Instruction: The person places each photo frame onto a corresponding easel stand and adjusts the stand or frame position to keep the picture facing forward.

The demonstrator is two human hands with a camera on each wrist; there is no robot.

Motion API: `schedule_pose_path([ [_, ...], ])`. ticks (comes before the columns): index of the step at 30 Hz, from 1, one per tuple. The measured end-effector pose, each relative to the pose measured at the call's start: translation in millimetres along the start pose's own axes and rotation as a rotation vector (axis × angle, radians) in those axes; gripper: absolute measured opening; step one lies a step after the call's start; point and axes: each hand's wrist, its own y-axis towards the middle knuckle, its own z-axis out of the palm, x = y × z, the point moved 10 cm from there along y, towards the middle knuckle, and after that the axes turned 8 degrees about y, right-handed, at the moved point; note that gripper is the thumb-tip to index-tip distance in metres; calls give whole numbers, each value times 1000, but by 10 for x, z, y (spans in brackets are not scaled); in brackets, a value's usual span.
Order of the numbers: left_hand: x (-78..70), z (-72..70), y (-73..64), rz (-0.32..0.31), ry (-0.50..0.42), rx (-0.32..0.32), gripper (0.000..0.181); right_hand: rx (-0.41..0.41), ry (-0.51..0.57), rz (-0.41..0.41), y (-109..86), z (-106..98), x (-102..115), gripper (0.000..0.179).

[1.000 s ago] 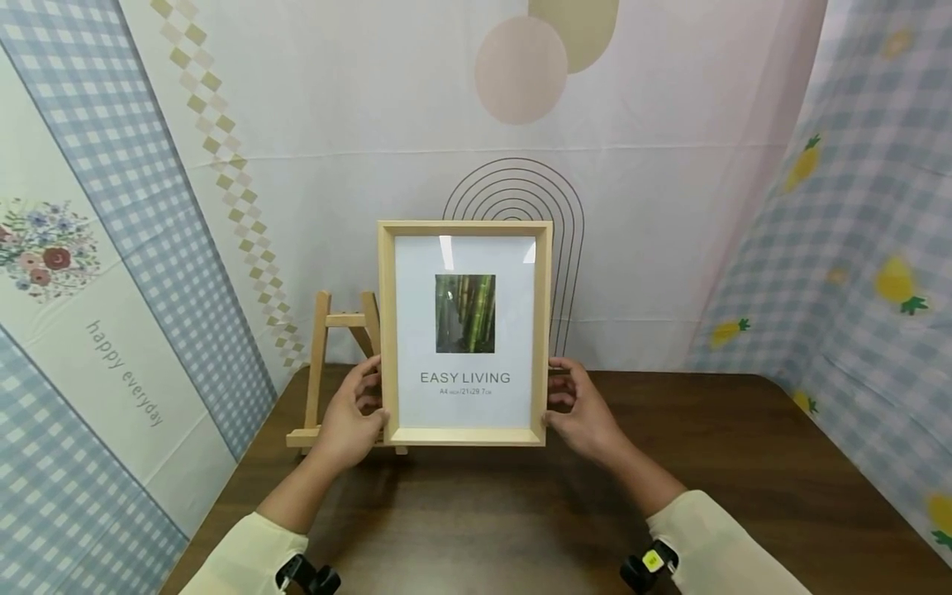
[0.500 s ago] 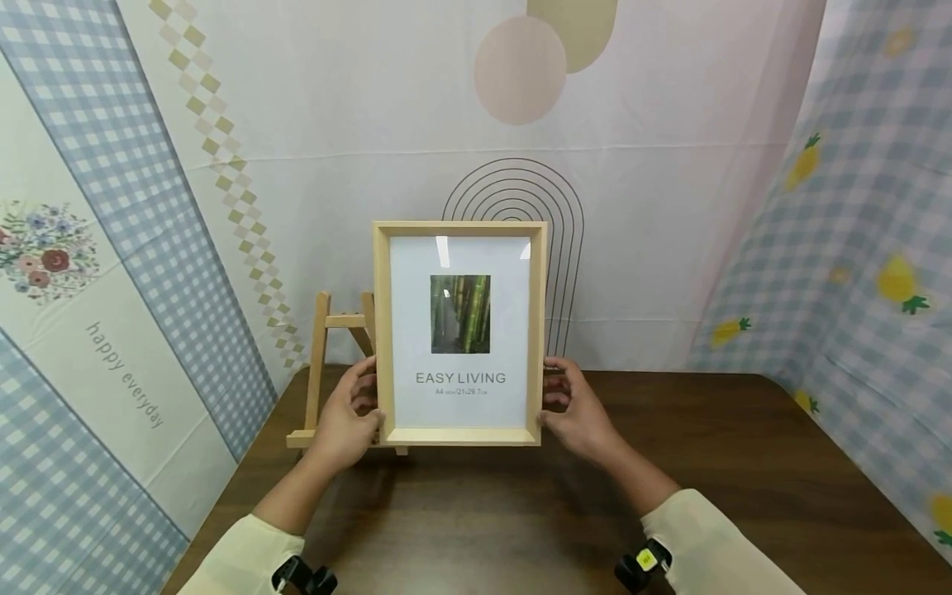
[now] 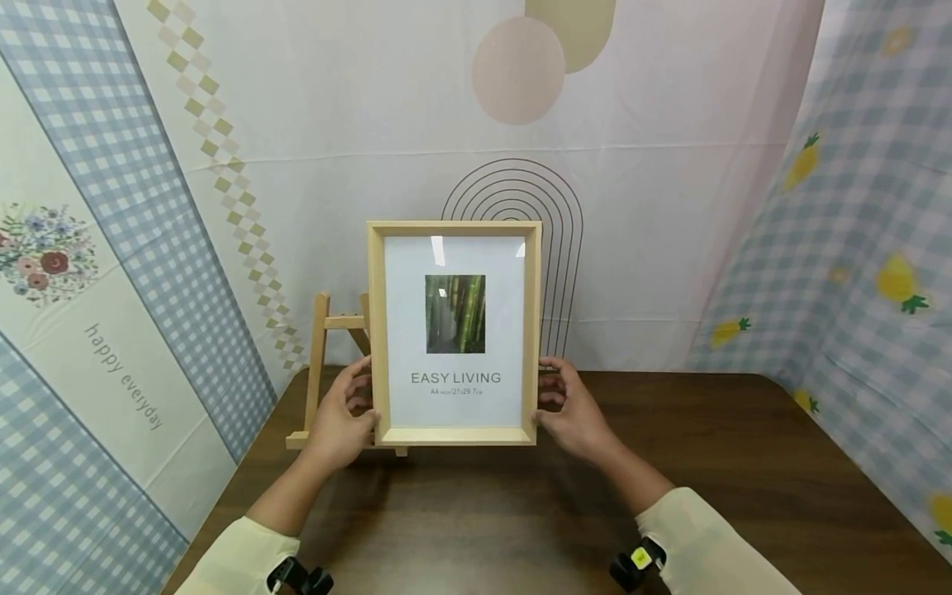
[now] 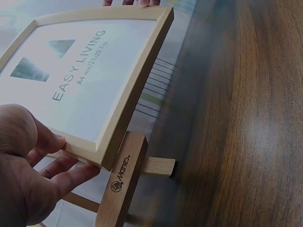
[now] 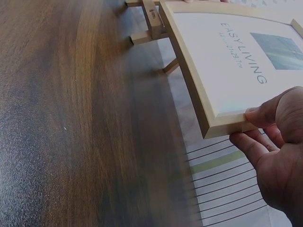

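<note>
A light wooden picture frame (image 3: 455, 405) stands upright between both hands, its front showing a bamboo photo and the words "EASY LIVING". My left hand (image 3: 342, 417) grips its left side near the lower corner, thumb on the front edge and fingers round behind. On the opposite side my right hand (image 3: 576, 413) holds it the same way. Behind the frame and to the left is a small wooden easel (image 3: 317, 355), partly hidden by the frame. In the left wrist view the frame's lower corner is close to the easel's printed ledge (image 4: 124, 175); I cannot tell whether they touch.
The dark brown wooden table (image 3: 461, 529) spreads under the arms and to the right. A white patterned cloth (image 3: 335, 207) hangs behind it. Blue checked cloth (image 3: 840, 330) hangs along the right, with more at the left.
Both hands have moved the picture frame slightly to the left, so it covers more of the easel. The easel has stayed in place.
</note>
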Motion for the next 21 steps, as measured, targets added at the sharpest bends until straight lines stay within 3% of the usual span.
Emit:
schedule_pose_path([
  [21,-13,-89,-39,45,31,9,82,28,32,-10,18,75,45,82],
])
